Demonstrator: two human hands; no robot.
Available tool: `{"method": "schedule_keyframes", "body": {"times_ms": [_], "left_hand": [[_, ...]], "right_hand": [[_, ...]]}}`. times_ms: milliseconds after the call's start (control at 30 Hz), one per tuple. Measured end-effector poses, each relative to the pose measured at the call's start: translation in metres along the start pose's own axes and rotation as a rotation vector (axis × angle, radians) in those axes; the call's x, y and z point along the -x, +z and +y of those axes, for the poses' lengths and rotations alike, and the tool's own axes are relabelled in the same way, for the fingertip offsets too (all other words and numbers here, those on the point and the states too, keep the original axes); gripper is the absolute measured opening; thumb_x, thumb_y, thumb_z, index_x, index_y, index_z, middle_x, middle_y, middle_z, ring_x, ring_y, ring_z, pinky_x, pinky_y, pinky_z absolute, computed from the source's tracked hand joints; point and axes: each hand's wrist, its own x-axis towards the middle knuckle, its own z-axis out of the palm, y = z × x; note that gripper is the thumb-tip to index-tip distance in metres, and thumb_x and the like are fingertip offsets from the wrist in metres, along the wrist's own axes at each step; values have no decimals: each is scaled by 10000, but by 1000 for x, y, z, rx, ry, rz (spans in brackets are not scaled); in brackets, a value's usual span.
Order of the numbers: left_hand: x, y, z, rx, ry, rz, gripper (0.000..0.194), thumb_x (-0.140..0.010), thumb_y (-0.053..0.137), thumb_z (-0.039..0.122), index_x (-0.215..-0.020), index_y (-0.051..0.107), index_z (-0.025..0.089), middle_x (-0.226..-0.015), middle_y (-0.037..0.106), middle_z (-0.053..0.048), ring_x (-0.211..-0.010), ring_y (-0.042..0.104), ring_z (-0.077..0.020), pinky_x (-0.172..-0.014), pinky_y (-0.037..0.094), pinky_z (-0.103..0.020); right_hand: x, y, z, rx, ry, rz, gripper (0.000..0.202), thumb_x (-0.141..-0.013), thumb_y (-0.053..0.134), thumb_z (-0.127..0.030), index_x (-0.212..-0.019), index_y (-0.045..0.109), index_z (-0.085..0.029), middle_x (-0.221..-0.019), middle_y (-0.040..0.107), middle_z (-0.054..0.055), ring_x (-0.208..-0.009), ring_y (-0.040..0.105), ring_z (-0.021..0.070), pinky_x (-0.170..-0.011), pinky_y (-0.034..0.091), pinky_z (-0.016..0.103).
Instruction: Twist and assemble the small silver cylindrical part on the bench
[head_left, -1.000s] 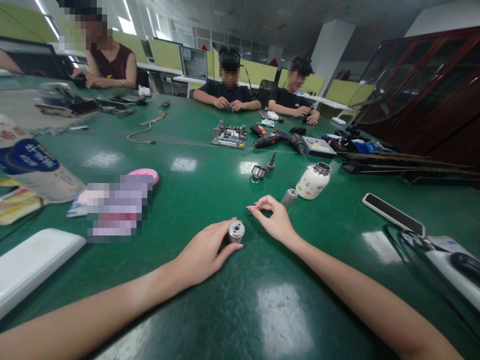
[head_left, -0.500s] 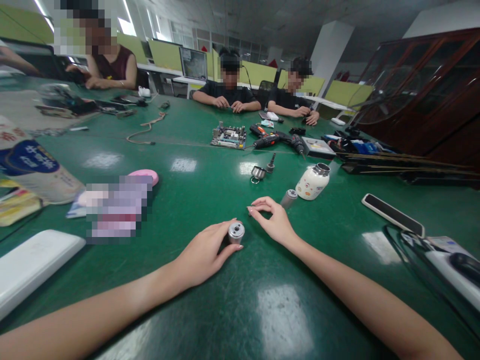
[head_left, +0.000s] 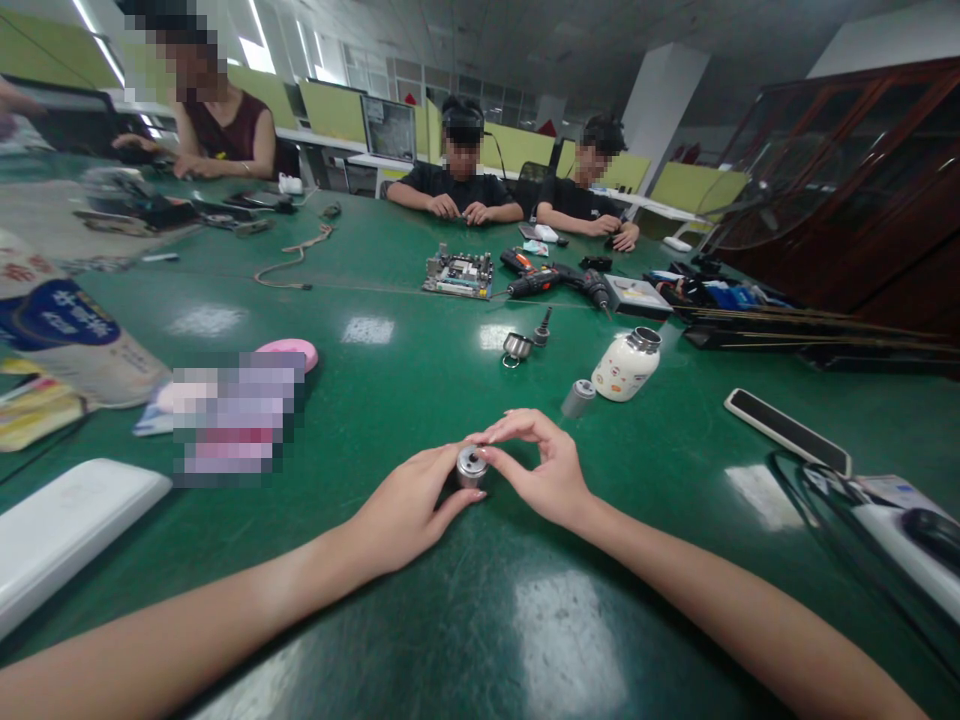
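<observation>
A small silver metal cylinder (head_left: pixel 472 468) stands upright on the green table (head_left: pixel 360 630), with the thumb and fingers of my left hand (head_left: pixel 409 508) wrapped round its left side. My right hand (head_left: pixel 546 468) is pinched at the cylinder's top edge; whatever its fingertips hold is too small to name. A second silver cylinder (head_left: pixel 579 398) stands behind my right hand, beside a white open-mouthed bottle (head_left: pixel 626 364). Farther back are a small metal cup with a ring (head_left: pixel 516 348) and a dark pointed metal part (head_left: pixel 542 327).
A circuit board (head_left: pixel 459 273) and power drills (head_left: pixel 536 281) lie beyond. To the right are a phone (head_left: pixel 787 431) and cables. On the left are a pink-rimmed item (head_left: pixel 300 352), a large printed bag (head_left: pixel 67 325) and a white case (head_left: pixel 75 535). Several people sit across the table.
My right hand has moved left and slightly nearer to me, from the space beside the second cylinder to the top of the held one. My left hand has stayed in place.
</observation>
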Motion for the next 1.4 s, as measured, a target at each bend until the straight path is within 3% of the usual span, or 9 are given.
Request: {"method": "schedule_keyframes", "body": {"times_ms": [167,400,667,867,1000,1100,1200,1300,1400], "left_hand": [[0,1,0,12,3,5,323,-944,523,345,-1230,522,194,-1209,669,-92,-1113,637,-240,-956,521,-401],[1,2,-2,12,-19,-12,326,-939,534,348,-1223,522,189,-1174,677,-104,-1106,636,-255,-923,532,-411],[0,1,0,22,-8,0,264,-937,533,325,-1168,551,199,-1157,684,-87,-1081,648,-243,-923,529,-390],[0,1,-2,13,18,8,362,-932,547,332,-1265,506,197,-1231,664,-96,-1111,640,-244,-957,515,-399],[1,1,-1,29,-3,-6,357,-930,552,335,-1259,505,203,-1230,665,-91,-1123,634,-244,-966,507,-404],[0,-1,2,81,-35,1,457,-916,568,352,-1333,439,220,-1286,633,-96,-1128,634,-246,-948,517,-403],[-2,-6,7,166,-85,97,540,-888,605,379,-1362,403,218,-1286,631,-97,-1134,630,-243,-956,510,-402],[-3,-10,8,183,-75,242,357,-886,613,349,-1215,557,223,-1204,670,-73,-1143,605,-233,-992,476,-406],[-3,-13,7,165,1,284,197,-890,617,307,-1071,670,250,-1120,696,-44,-1147,569,-226,-1016,441,-411]], "right_hand": [[5,4,-6,77,-69,-55,63,-829,724,-249,-838,661,-250,-832,737,-2,-846,684,185,-954,471,411],[3,3,-9,70,-73,-18,65,-832,712,-203,-843,660,-240,-830,727,8,-862,666,188,-894,489,394],[1,2,-10,61,37,-90,82,-822,716,-231,-869,649,-235,-857,706,8,-852,671,181,-834,519,368],[1,0,-13,-60,71,30,153,-835,683,-260,-905,552,-220,-780,668,-1,-750,676,166,-766,519,332],[0,-1,-10,-122,78,59,167,-856,662,-282,-922,520,-225,-827,667,13,-814,679,184,-811,516,354],[2,-1,-5,-113,84,6,147,-887,629,-316,-960,539,-226,-959,674,43,-937,658,197,-894,496,382],[4,-2,0,-88,118,-117,214,-920,573,-379,-1065,557,-223,-1078,655,65,-1013,627,204,-932,481,393],[6,-4,3,-15,138,-257,347,-918,566,-430,-1199,538,-228,-1174,633,72,-1035,623,210,-954,464,406],[8,-6,5,124,71,-329,443,-882,633,-432,-1267,511,-251,-1251,621,62,-1081,613,217,-987,427,415]]}}
